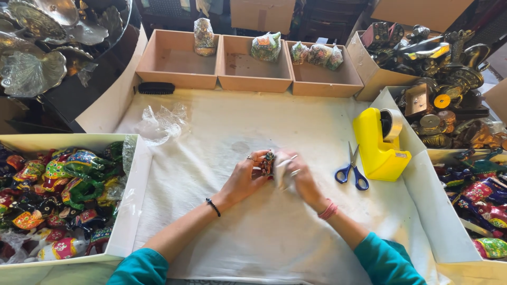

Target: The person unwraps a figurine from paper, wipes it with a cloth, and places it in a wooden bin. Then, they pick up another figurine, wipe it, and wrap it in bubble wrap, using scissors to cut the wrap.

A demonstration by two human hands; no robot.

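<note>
At frame centre, the left hand (pixel 244 178) pinches a small painted figurine (pixel 268 163) while the right hand (pixel 296 177) grips clear wrap (pixel 282 171) against it; keeping the wrap taut likely helps.

Handicraft packing workshop: boxes of painted figurines (pixel 63 195), tape dispenser (pixel 379 142).

We note our left hand (pixel 244 178) and right hand (pixel 298 177) meeting at a small figurine (pixel 268 163) mid-cloth (pixel 264 232). Scissors (pixel 351 169) lie just right, tape dispenser (pixel 379 143) beyond them; three trays (pixel 248 79) stand behind.
</note>
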